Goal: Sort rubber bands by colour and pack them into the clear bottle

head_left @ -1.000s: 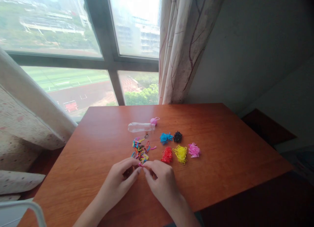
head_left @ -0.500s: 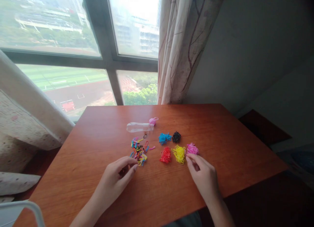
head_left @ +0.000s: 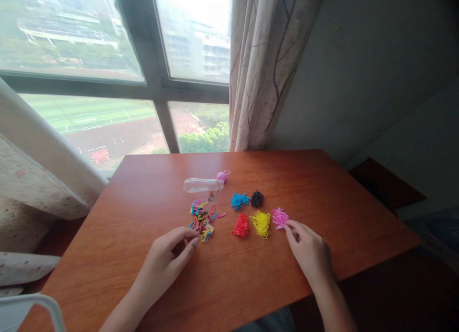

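My left hand [head_left: 174, 250] rests at the near-left edge of a mixed pile of small coloured rubber bands [head_left: 201, 223]. Its fingers are loosely curved, with a small gap between thumb and forefinger and nothing visible between them. My right hand [head_left: 307, 248] pinches at the lower right edge of a pink rubber band pile [head_left: 280, 217]; whatever lies between its fingertips is hidden. Left of the pink pile are a yellow pile [head_left: 261, 224] and a red pile [head_left: 241, 226]. Behind these lie a blue pile [head_left: 239, 201] and a black pile [head_left: 257, 198].
A clear plastic bottle [head_left: 202, 185] lies on its side behind the mixed bands, with a pink looped cap [head_left: 222, 176] at its mouth end. The wooden table [head_left: 150, 179] meets a window and curtain [head_left: 247, 83]. A white curved frame [head_left: 50, 303] stands at lower left.
My right hand has moved rightward, from between the yellow and pink piles to the pink pile's right side. My left hand stays beside the mixed pile.
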`<action>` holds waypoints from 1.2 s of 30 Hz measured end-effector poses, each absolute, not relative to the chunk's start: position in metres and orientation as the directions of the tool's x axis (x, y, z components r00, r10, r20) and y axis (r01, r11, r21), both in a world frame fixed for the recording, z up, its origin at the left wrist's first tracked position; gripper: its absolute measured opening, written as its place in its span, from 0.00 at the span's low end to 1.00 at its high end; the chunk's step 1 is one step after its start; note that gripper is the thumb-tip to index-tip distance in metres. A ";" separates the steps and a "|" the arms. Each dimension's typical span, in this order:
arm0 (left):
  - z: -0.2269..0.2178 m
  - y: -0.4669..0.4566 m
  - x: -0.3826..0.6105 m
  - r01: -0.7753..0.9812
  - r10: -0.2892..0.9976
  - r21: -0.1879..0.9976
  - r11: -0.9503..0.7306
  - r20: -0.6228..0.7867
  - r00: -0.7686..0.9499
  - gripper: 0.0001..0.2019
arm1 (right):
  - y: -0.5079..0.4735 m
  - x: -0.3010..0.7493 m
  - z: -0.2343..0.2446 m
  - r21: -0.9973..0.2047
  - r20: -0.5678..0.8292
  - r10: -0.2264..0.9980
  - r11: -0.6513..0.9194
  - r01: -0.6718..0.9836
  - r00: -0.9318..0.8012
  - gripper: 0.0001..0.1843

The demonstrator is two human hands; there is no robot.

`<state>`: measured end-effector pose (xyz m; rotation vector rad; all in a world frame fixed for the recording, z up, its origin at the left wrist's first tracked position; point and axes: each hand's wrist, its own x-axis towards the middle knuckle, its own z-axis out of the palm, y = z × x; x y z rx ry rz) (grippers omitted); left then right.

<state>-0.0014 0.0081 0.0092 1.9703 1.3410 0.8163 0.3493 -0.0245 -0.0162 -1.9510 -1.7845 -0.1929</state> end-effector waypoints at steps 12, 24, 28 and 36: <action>0.007 0.009 -0.008 0.672 0.963 0.693 -0.263 0.151 0.222 0.11 | -0.028 0.319 -0.006 -0.425 0.431 0.897 0.105 0.899 0.099 0.12; 0.004 0.006 -0.011 0.830 0.950 0.477 -0.290 0.038 0.310 0.08 | -0.031 0.216 -0.015 -0.619 0.265 0.954 0.282 0.733 -0.143 0.09; 0.006 0.004 -0.011 0.841 0.931 0.424 -0.337 0.015 0.366 0.08 | -0.032 0.211 -0.017 -0.610 0.239 0.957 0.277 0.742 -0.161 0.08; 0.001 0.005 -0.015 0.795 0.919 0.473 -0.381 0.094 0.384 0.10 | -0.034 0.212 -0.016 -0.584 0.267 0.948 0.302 0.753 -0.174 0.09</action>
